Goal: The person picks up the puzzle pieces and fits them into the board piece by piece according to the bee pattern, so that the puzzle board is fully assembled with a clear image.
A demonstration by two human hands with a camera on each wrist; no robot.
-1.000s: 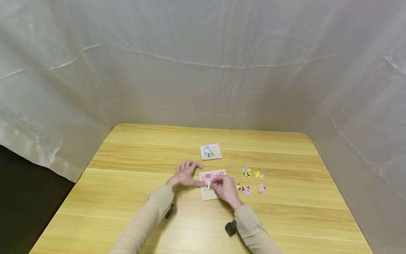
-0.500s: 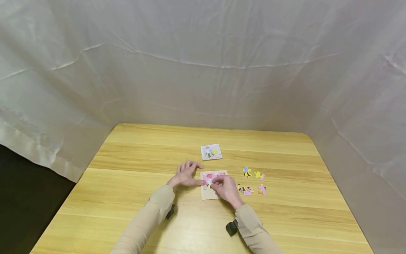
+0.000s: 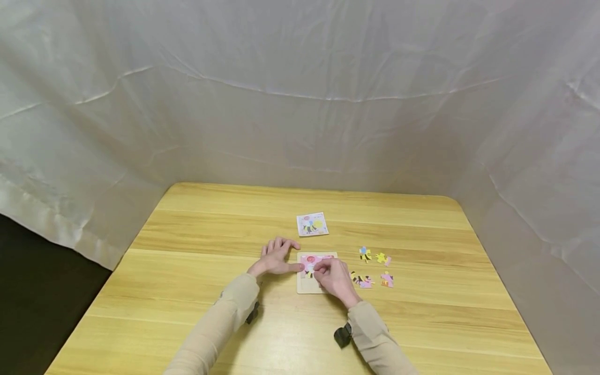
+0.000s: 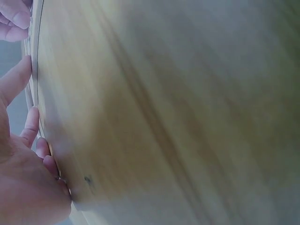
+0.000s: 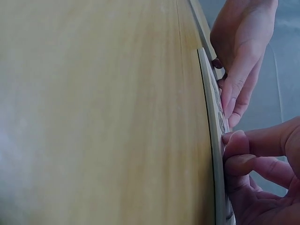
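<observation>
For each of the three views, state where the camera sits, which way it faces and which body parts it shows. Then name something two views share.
Head: above, facing forward and down at the table; both hands and sleeves meet at the puzzle board.
Left wrist: low, skimming the tabletop; left hand at the frame's edge.
Right wrist: low beside the board's edge; right hand and left-hand fingers show.
Shared: head and right wrist both show the board.

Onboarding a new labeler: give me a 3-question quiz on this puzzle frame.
1. True or false: the left hand rests beside the puzzle board.
2. Which hand works on the board?
   A. left
   B. right
   C. neither
3. Fill in: the picture card lies ___ the board, farther from the person.

Key:
1. true
2. B, the right hand
3. beyond
</observation>
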